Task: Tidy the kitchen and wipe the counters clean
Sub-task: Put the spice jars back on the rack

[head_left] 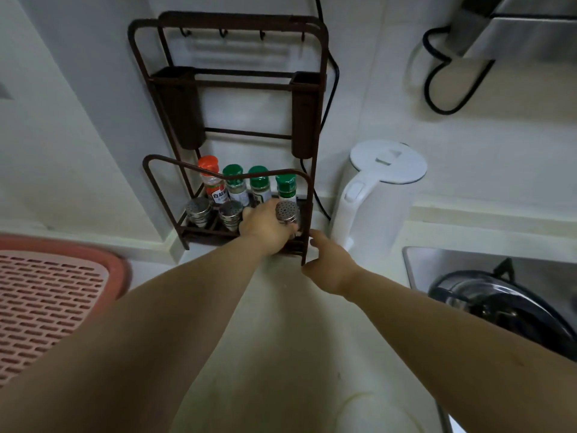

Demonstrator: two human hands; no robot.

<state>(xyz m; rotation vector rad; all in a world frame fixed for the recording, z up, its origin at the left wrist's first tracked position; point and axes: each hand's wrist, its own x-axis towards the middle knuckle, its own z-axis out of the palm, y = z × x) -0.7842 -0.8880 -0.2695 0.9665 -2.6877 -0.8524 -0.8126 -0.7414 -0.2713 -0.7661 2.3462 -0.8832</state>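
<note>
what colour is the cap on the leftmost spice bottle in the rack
Red-orange; the cap shows best in the head view. The other three bottle caps are green.

The lower body of the metal shaker (287, 212) is hidden by the left hand (268, 228) that grips it. The right hand's (327, 264) fingertips are concealed behind the rack's (307, 214) front post. The pink draining tray (46, 295) is cut off by the left edge, the glass pot lid (499, 304) by the right. The jar labels cannot be read fully.
</note>
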